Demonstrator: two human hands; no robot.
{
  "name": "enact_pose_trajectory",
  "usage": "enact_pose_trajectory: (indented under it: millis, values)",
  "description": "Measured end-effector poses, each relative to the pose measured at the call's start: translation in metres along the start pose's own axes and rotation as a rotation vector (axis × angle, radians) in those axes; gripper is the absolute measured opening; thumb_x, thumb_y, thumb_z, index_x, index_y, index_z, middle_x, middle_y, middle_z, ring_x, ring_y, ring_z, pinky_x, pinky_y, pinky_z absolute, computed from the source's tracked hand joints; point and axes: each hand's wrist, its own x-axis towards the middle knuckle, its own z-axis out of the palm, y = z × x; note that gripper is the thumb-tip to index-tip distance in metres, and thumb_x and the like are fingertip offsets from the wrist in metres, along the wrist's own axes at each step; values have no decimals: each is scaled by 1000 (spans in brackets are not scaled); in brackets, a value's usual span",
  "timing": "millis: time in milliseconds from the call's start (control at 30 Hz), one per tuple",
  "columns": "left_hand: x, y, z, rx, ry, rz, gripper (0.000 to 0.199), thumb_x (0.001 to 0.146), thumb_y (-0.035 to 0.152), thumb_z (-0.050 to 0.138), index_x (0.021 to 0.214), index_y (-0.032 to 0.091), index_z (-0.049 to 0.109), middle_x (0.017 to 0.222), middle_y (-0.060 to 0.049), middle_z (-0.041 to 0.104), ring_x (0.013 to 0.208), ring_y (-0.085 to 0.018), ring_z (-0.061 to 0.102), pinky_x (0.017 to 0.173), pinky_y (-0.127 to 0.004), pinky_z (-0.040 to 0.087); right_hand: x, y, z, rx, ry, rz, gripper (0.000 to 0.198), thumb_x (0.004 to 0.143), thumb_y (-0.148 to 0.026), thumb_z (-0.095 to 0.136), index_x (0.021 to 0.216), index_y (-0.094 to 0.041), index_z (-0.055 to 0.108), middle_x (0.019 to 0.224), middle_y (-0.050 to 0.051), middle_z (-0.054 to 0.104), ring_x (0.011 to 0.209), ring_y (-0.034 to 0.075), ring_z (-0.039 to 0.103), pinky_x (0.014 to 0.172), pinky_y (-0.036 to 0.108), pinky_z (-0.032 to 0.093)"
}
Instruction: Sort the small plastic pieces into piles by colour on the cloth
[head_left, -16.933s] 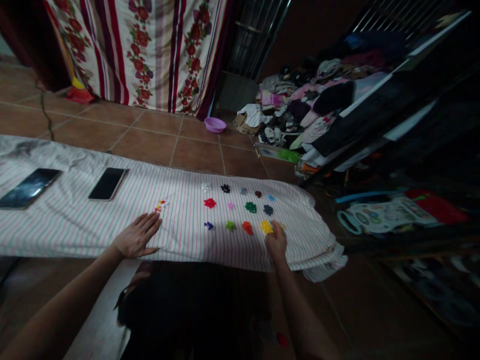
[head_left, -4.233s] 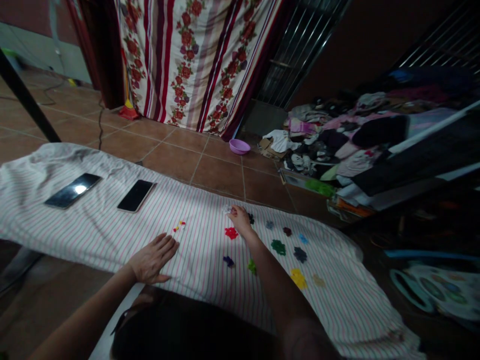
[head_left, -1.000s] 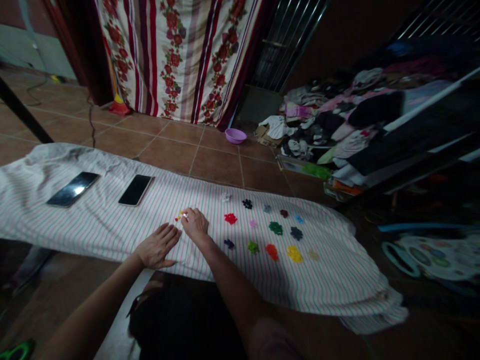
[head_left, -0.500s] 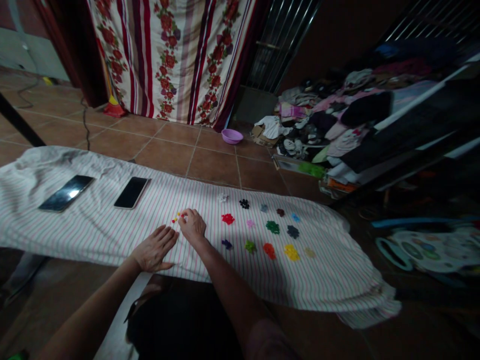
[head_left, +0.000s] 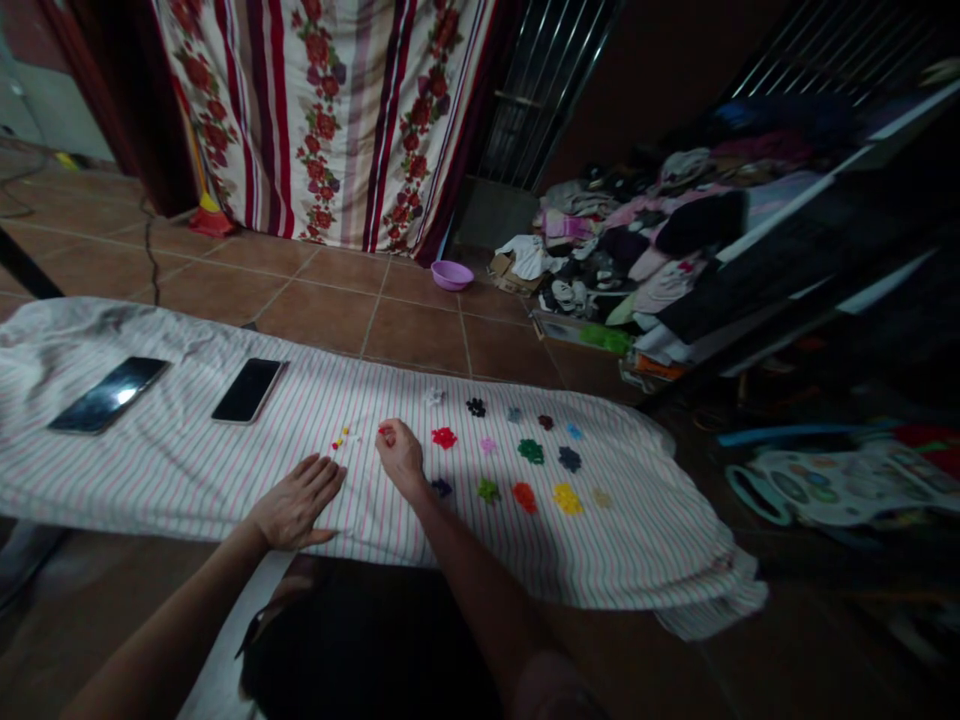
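My left hand (head_left: 300,502) lies flat on the striped cloth (head_left: 637,560), its fingers stretched out. Just beyond its fingertips sits a short line of tiny red and yellow pieces (head_left: 341,438), with something whitish beside it. My right hand (head_left: 401,455) is over the cloth with thumb and fingers pinched, and a small red piece (head_left: 382,431) shows at the fingertips. Right of this hand is a pile of red pieces (head_left: 444,438). A dark blue pile (head_left: 441,487) is partly hidden behind my right wrist. The pieces are too small to name their kind.
Further right are more small piles, among them black (head_left: 476,407), green (head_left: 531,451), orange (head_left: 524,497) and yellow (head_left: 567,498). Two phones (head_left: 247,390) lie at the left. A purple basin (head_left: 451,275) stands on the tiled floor, with heaped clothes (head_left: 600,230) behind.
My right hand has moved right, away from the line of red and yellow pieces, with the small red piece at its fingertips. My left hand stays flat. The view has shifted slightly.
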Motion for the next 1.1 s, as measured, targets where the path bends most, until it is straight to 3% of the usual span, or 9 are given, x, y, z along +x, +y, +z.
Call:
enact_pose_trajectory:
  millis: [167, 333, 533, 1100]
  values:
    - [0, -1, 1, -16, 0, 3, 79, 91, 64, 40, 138, 1, 45, 127, -24, 56, 121, -39, 48, 104, -54, 35, 1, 19, -25, -13, 13, -54, 19, 88, -22, 53, 98, -23, 69, 93, 2, 70, 82, 14, 64, 78, 24, 49]
    - [-1, -1, 1, -34, 4, -9, 78, 92, 64, 38, 140, 3, 44, 128, -25, 55, 122, -38, 48, 104, -54, 36, 3, 47, -52, -160, 122, -49, 21, 89, -25, 54, 98, -22, 74, 95, 6, 68, 90, 17, 63, 86, 28, 48]
    - [0, 0, 0, -32, 13, -3, 78, 92, 63, 39, 139, 2, 45, 126, -24, 56, 120, -38, 49, 104, -53, 36, 2, 71, -73, -154, 186, 38, 27, 89, -26, 49, 99, -21, 74, 93, 5, 68, 80, 15, 64, 78, 27, 51]
    - [0, -1, -1, -37, 3, -3, 78, 92, 64, 37, 139, 2, 45, 126, -24, 56, 120, -37, 49, 105, -54, 35, 0, 86, -83, -221, 175, 37, 27, 86, -22, 48, 95, -19, 73, 89, 6, 68, 80, 16, 62, 76, 28, 50]
